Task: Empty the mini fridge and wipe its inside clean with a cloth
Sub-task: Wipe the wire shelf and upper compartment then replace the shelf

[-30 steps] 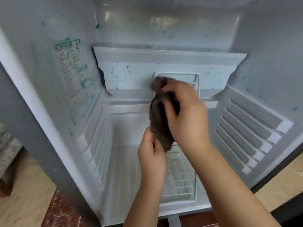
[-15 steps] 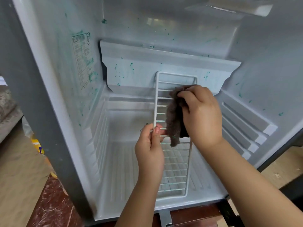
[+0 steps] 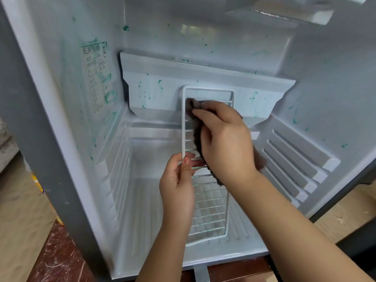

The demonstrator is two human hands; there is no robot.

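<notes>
Mini fridge [image 3: 325, 88]: open, white inside, nothing in it but the rack.
Wire rack [image 3: 209, 210]: white and narrow. It stands on end in the middle of the cavity, with its lower end down on the ribbed fridge floor near the front. Its top end rises in front of the back step [image 3: 203, 72]; whether it touches the step cannot be told.
Left hand [image 3: 177, 184]: closed on the rack. The thumb is in front and the fingers behind, pinching the left side rail about halfway up.
Rack relative to that grip: the longer, bare lower half hangs below the pinch, and the upper half rises above it.
Right hand [image 3: 225, 139]: curled round a cloth, pressing it against the rack's upper half just above the left hand. The fingertips reach across to the left rail.
Cloth [image 3: 197, 139]: dark brown and bunched. It lies between the palm and the wires, showing at the fingertips, along the inner edge of the palm and below the wrist.
Green stains [image 3: 125, 27]: specks and smears on the back wall, the step and both side walls.
Label sticker [image 3: 95, 78]: on the left wall, smeared green along its right edge.
Shelf rails [image 3: 295, 159]: slanted ridges on the right wall, bare.
Floor [image 3: 61, 257]: dark red tile under the fridge's front left corner.
</notes>
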